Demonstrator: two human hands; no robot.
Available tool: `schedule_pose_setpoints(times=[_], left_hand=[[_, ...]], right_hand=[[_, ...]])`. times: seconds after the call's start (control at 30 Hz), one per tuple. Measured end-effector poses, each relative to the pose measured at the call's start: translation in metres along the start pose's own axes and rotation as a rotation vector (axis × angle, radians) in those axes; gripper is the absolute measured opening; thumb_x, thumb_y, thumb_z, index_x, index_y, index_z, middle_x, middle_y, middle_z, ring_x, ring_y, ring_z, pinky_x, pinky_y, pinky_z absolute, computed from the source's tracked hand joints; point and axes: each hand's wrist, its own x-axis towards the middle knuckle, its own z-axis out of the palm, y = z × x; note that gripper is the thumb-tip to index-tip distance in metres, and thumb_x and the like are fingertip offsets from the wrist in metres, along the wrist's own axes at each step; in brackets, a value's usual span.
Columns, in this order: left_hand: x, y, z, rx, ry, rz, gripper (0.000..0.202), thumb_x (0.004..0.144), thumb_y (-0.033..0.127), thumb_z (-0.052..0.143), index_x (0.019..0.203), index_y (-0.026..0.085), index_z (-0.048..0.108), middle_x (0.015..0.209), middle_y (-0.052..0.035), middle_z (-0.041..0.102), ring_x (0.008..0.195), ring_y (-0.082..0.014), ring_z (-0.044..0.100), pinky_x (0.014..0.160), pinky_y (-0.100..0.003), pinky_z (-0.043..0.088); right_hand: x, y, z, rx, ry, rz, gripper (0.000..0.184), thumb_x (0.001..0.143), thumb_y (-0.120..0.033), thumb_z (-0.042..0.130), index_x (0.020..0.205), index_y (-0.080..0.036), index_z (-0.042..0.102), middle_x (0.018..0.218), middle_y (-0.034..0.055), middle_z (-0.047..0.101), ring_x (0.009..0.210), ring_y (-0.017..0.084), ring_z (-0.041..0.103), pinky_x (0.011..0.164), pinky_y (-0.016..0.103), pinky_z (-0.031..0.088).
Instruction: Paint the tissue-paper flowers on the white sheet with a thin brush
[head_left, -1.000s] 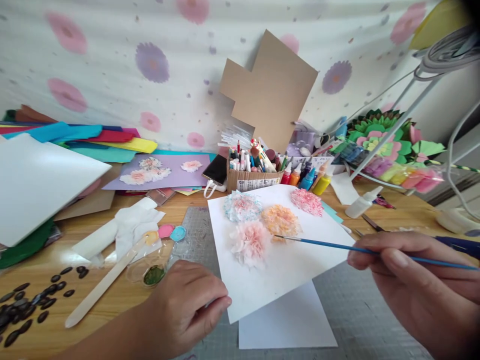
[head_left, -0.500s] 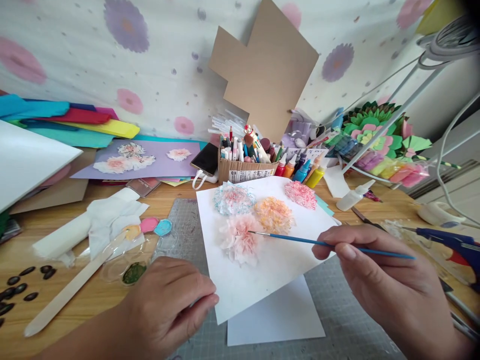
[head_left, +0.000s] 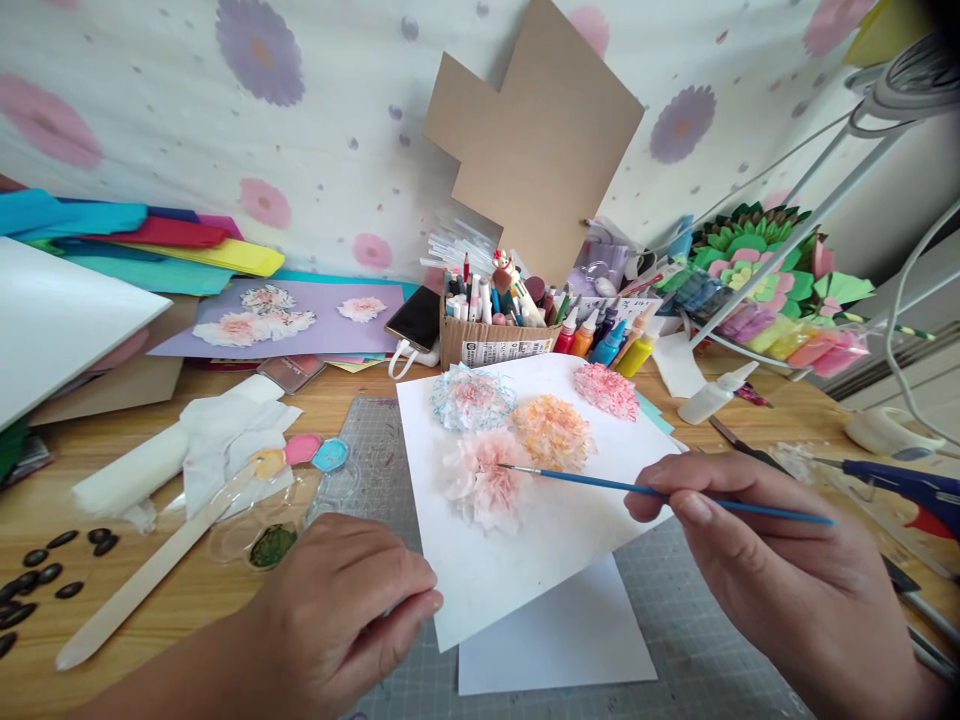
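My right hand [head_left: 780, 560] pinches a thin blue paintbrush [head_left: 645, 489]. The brush tip touches a pale pink paper flower [head_left: 480, 480] on a white sheet [head_left: 540, 540]. Three more paper flowers lie on that sheet: a blue-white one [head_left: 469, 397], an orange one [head_left: 553, 430] and a pink-red one [head_left: 609, 388]. My left hand [head_left: 352, 610] rests curled at the sheet's lower left corner, fingers bent onto its edge. A clear paint palette [head_left: 296, 480] with pink, blue and green paint lies just beyond my left hand.
A cardboard box of pens [head_left: 491, 325] and paint bottles [head_left: 607, 340] stand behind the sheet. A glue bottle [head_left: 712, 395], scissors and a blue glue gun [head_left: 900, 485] lie right. White tissue [head_left: 210, 430], a wooden stick [head_left: 150, 575] and dark seeds [head_left: 45, 580] lie left. Coloured papers stack at back left.
The brush tip has moved left from the orange flower onto the pale pink flower. My right hand came further into view. My left hand stays at the sheet's corner.
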Motion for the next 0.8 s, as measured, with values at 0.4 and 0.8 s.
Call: schedule_pose_setpoints(times=[0.4,0.8], left_hand=[[0.001,0.001,-0.002,-0.006,0.001,-0.006,0.012,0.089,0.013,0.05,0.082,0.021,0.056,0.061,0.0064,0.058,0.052,-0.0098,0.052,0.054,-0.025,0.038],[-0.001,0.0,0.0,-0.006,-0.019,-0.014,0.012,0.089,0.013,0.051,0.082,0.021,0.056,0.061,0.0063,0.058,0.053,-0.0102,0.053,0.055,-0.025,0.038]], right_hand=[[0.005,-0.006,0.013,-0.098,0.125,0.032,0.041,0.078,-0.059,0.068,0.09,-0.019,0.071,0.075,0.0075,0.066,0.077,0.022,0.067,0.065,0.028,0.059],[0.003,-0.006,0.005,-0.047,-0.021,-0.007,0.009,0.089,-0.029,0.064,0.096,-0.028,0.069,0.082,-0.0005,0.069,0.077,0.01,0.069,0.068,0.01,0.055]])
